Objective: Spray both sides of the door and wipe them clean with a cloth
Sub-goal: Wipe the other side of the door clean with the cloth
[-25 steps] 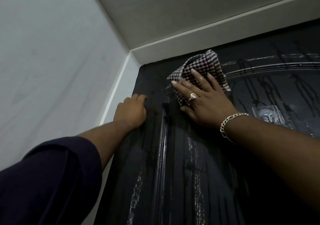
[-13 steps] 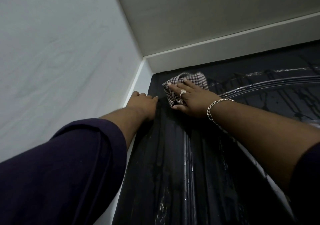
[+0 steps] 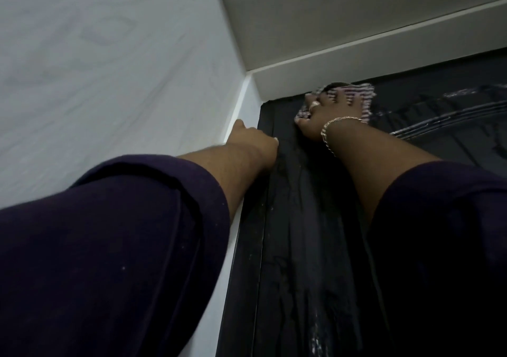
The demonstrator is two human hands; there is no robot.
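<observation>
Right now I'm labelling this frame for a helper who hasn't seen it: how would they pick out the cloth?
Find the black door and follow it up to its top left corner under the white frame. There the right hand, wearing a ring and chain bracelet, presses the cloth flat against the door. It is the only checked, pale fabric on the dark surface.
</observation>
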